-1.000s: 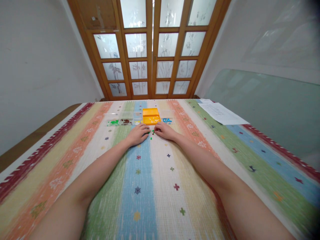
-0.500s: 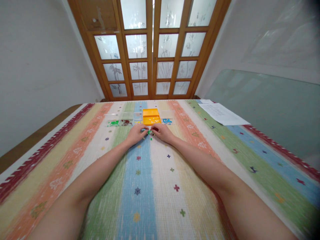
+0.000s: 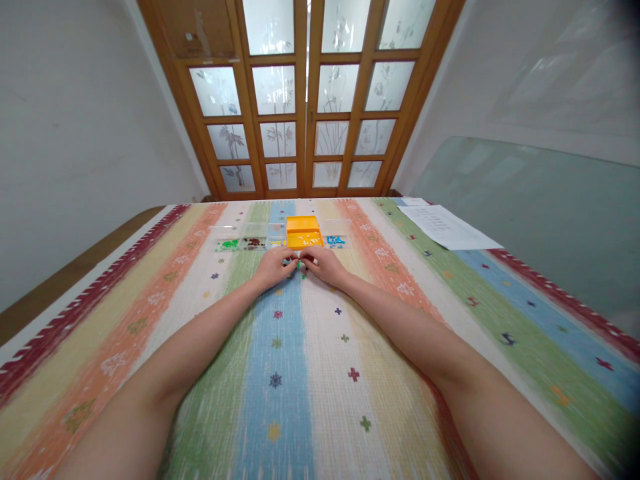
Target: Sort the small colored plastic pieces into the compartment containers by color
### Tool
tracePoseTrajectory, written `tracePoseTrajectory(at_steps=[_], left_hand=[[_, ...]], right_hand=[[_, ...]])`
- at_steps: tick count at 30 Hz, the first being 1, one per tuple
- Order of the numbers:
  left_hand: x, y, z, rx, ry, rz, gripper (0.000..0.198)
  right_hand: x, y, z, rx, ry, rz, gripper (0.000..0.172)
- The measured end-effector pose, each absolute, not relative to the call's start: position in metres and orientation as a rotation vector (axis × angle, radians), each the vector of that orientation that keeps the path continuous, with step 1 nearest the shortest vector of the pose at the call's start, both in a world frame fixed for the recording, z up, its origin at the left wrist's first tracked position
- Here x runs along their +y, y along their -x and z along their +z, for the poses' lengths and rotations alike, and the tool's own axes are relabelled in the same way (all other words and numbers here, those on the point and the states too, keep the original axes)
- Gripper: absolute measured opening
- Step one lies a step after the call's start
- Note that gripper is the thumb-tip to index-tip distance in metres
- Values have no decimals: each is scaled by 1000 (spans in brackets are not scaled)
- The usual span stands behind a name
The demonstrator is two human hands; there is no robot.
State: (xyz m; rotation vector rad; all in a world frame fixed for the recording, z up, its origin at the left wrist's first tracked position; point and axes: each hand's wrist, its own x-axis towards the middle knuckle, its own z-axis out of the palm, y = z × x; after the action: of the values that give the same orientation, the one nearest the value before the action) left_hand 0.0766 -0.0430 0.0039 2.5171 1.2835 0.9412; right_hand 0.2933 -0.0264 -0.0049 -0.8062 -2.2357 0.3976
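My left hand [image 3: 274, 267] and my right hand [image 3: 325, 266] meet over the tablecloth, thumbs and forefingers pinched together. Between their fingertips is a small green piece [image 3: 299, 264], mostly covered by the fingers; its exact shape is too small to make out. Just below the fingertips, another small green piece [image 3: 303, 276] lies on the cloth. Right behind my hands stands an open orange box [image 3: 305, 225] with small white pieces in its near half.
Left of the orange box are open clear boxes of green pieces [image 3: 229, 245], brown pieces [image 3: 254, 244] and yellow pieces [image 3: 277, 244]. Blue pieces [image 3: 335, 241] sit in one on its right. Paper sheets [image 3: 450, 229] lie at the far right of the striped tablecloth [image 3: 327, 373].
My fingertips have drawn slightly closer together, and less of the green piece shows between them. The boxes and papers stay where they were.
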Motion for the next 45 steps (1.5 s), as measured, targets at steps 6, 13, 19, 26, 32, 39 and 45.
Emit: tracePoseTrajectory(at_steps=[6, 13, 19, 26, 32, 39, 45], left_hand=[[-37, -67, 4, 1389, -2419, 1034, 16], [-9, -16, 2, 1845, -2081, 1234, 24], [3, 27, -3, 2143, -1824, 1260, 31], [5, 28, -8, 2120, -1894, 1150, 38], [-1, 5, -8, 1642, -2285, 959, 30], [-21, -20, 8, 1224, -2422, 511, 26], [-24, -26, 9, 1071, -2403, 515, 22]], right_hand=[[-24, -295, -9, -2177, 857, 406, 19], [-18, -301, -12, -2167, 933, 392, 16], [-20, -300, -11, -2217, 894, 364, 16], [-20, -300, -11, -2229, 920, 357, 16], [-19, -300, -13, -2235, 916, 342, 16], [-17, -301, -16, -2234, 892, 327, 15], [-16, -301, -16, -2238, 895, 319, 15]])
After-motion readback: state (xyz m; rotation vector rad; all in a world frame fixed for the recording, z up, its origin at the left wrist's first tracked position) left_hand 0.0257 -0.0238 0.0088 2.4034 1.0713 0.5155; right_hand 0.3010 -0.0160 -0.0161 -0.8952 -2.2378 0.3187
